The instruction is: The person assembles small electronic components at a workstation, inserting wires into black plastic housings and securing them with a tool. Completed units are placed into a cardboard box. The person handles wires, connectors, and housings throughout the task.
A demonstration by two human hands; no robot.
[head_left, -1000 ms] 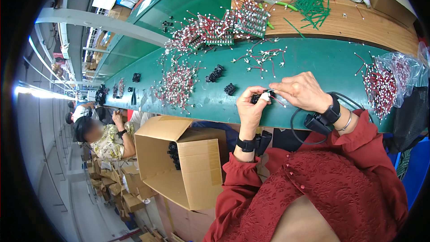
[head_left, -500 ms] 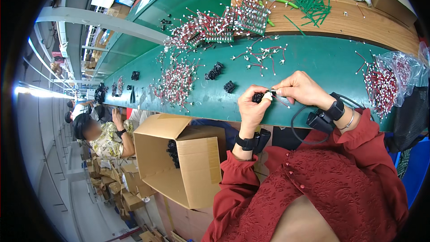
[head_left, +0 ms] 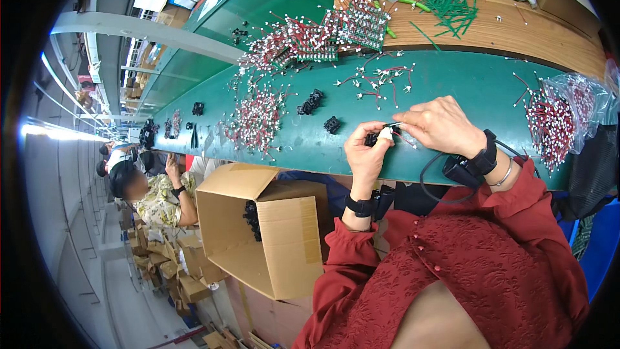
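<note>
My left hand (head_left: 365,155) is closed around a small black plastic part (head_left: 371,139), with a white cover on the thumb tip. Pinched in my right hand (head_left: 442,128) is a thin dark sliver (head_left: 392,124), its kind too small to make out; its tip meets the part beside the left thumb. A short red-and-white wire (head_left: 407,141) hangs between the hands. On the green bench (head_left: 439,77) near my left hand sit one black part (head_left: 332,125) and a cluster of similar parts (head_left: 310,102). Loose wires with white connectors (head_left: 381,81) lie beyond the hands.
A wire pile (head_left: 255,119) and wired green circuit boards (head_left: 323,35) lie to the left. On the right are more wires (head_left: 549,126) and a plastic bag (head_left: 584,100). Green strips (head_left: 452,10) rest behind. An open cardboard box (head_left: 290,239) stands below; another person (head_left: 158,197) sits farther left.
My right hand has shifted slightly up and away from the left, showing more of the thin dark sliver. The left hand keeps its hold on the black part.
</note>
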